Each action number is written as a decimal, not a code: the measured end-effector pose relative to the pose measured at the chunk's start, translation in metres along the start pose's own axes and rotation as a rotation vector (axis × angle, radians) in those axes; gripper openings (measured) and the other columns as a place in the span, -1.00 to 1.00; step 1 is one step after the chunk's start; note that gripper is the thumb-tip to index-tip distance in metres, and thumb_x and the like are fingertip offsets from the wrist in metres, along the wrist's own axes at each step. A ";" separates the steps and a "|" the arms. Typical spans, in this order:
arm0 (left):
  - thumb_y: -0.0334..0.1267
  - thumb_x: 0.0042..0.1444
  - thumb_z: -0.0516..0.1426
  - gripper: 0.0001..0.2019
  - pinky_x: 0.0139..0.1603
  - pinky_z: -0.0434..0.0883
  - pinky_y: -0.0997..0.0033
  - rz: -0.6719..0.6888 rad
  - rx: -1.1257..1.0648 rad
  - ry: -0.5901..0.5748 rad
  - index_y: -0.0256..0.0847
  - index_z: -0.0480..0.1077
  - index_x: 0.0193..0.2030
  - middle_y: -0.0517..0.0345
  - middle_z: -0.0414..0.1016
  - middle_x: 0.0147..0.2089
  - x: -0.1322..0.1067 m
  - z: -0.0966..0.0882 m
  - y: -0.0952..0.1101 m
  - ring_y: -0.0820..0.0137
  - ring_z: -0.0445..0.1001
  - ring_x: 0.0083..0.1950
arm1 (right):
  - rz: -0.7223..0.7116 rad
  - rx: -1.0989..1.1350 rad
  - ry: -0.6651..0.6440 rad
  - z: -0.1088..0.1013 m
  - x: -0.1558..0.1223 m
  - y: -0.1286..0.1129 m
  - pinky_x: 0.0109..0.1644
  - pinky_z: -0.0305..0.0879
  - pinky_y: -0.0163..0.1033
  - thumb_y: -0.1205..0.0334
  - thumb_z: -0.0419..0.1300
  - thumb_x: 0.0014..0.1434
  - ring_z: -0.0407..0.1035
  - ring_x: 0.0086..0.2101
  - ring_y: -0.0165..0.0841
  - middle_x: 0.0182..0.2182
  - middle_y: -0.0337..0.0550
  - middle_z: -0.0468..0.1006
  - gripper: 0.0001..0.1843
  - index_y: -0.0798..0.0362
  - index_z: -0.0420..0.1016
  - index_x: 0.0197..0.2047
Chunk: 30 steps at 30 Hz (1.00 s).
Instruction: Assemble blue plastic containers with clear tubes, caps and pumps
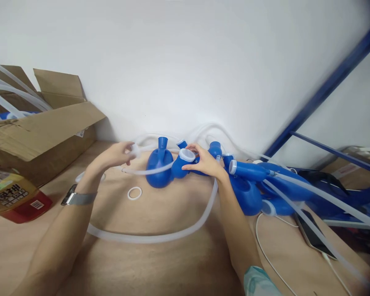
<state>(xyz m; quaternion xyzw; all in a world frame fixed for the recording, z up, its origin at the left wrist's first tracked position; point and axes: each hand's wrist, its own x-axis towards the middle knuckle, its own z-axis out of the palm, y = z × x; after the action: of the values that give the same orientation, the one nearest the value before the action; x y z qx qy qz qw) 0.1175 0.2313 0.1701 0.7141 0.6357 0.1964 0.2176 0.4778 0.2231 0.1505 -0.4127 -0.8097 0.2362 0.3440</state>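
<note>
Centre frame, the blue jug (158, 168): hollow plastic, prob. light & stiff, smooth so maybe slippery. Your right hand (205, 162) is wrapped round its neck by the white-rimmed mouth, a good grip spot. The clear hose (160, 237) loops thru lower centre, soft & floppy. Your left hand (119, 153), centre-left, pinches a small white fitting (135, 150).

Left hand (119, 153) seemingly pinches with its fingers (130, 148); right hand (205, 162) curls, palm down.
</note>
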 end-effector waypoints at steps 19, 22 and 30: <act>-0.10 -0.25 0.31 -0.03 -0.13 0.58 0.29 0.053 0.294 -0.379 -0.10 0.33 0.45 -0.19 0.54 0.30 0.024 0.007 -0.052 -0.03 0.62 0.09 | 0.033 -0.060 0.250 -0.014 -0.002 0.016 0.27 0.41 0.18 -0.19 0.50 0.04 0.46 0.12 0.01 0.17 -0.07 0.54 -0.30 -0.13 0.51 0.19; -0.07 -0.39 0.40 -0.14 -0.39 0.54 0.31 -0.138 0.166 -0.409 -0.12 0.53 0.22 -0.27 0.68 0.04 0.026 -0.003 -0.080 0.04 0.66 -0.24 | 0.085 -0.124 0.345 -0.022 -0.003 0.029 0.34 0.33 0.23 -0.22 0.50 0.02 0.45 0.12 0.02 0.10 -0.05 0.59 -0.31 -0.10 0.54 0.13; 0.06 -0.21 0.39 -0.63 -0.52 0.50 0.31 -0.243 0.085 -0.423 -0.17 0.59 -0.35 -0.21 0.66 -0.38 0.031 0.004 -0.094 0.12 0.61 -0.45 | 0.222 0.006 0.478 -0.032 -0.003 0.057 0.25 0.42 0.16 -0.30 0.46 0.02 0.47 0.06 -0.03 0.04 -0.04 0.59 -0.28 -0.07 0.52 0.13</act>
<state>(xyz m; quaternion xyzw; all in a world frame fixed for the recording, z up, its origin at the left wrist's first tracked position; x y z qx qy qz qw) 0.0455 0.2712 0.1143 0.6663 0.6648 -0.0120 0.3375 0.5318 0.2552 0.1321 -0.5419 -0.6546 0.1707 0.4986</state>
